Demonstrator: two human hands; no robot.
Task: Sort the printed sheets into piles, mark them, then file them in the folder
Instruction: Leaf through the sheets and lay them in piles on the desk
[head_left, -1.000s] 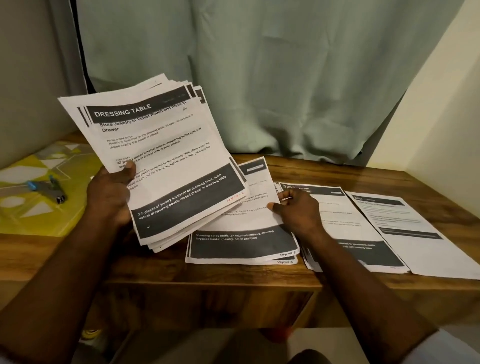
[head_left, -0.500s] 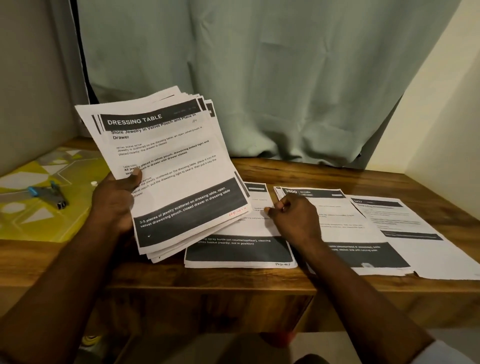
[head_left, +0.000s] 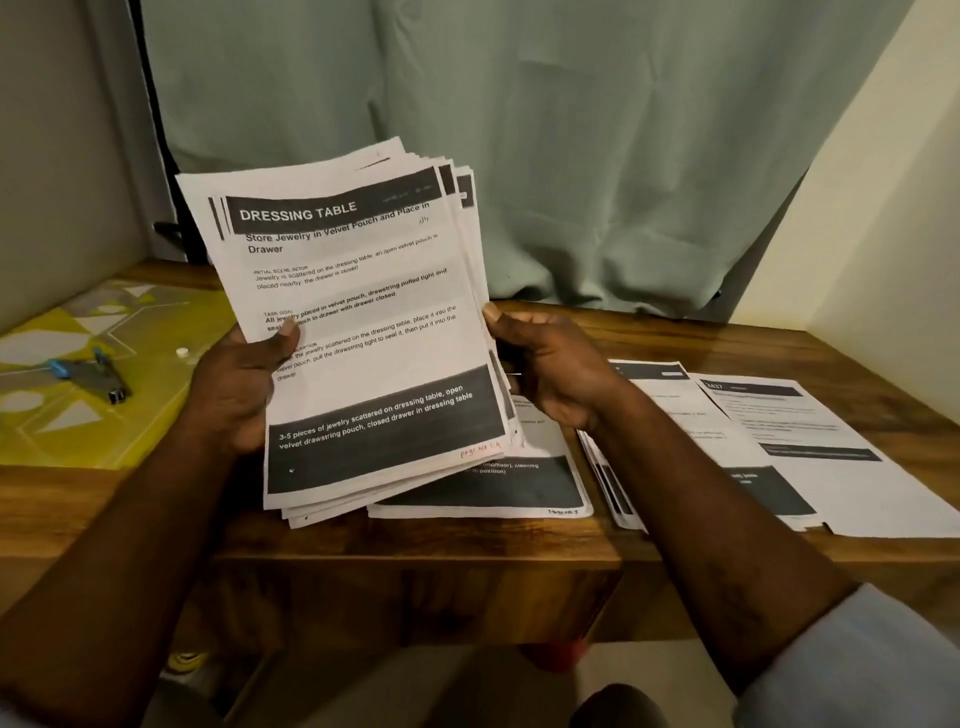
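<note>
Three piles: near pile (head_left: 483, 493), middle pile (head_left: 670, 400) and right pile (head_left: 857, 493) lie flat, side by side on the brown wooden table (head_left: 415, 540), headings up for sorting.
In hand: thick fanned stack of white printed sheets (head_left: 363, 338), tilted up, likely to read the heading (DRESSING TABLE).
Left hand (head_left: 234, 384): grasps the stack's left edge, thumb on its face.
Right hand (head_left: 545, 369): pinches the right edge, probably to peel a sheet.
Hidden: near pile mostly covered; red page marks barely legible; folder unidentified (yellow patterned sheet (head_left: 130, 426) might be it).
</note>
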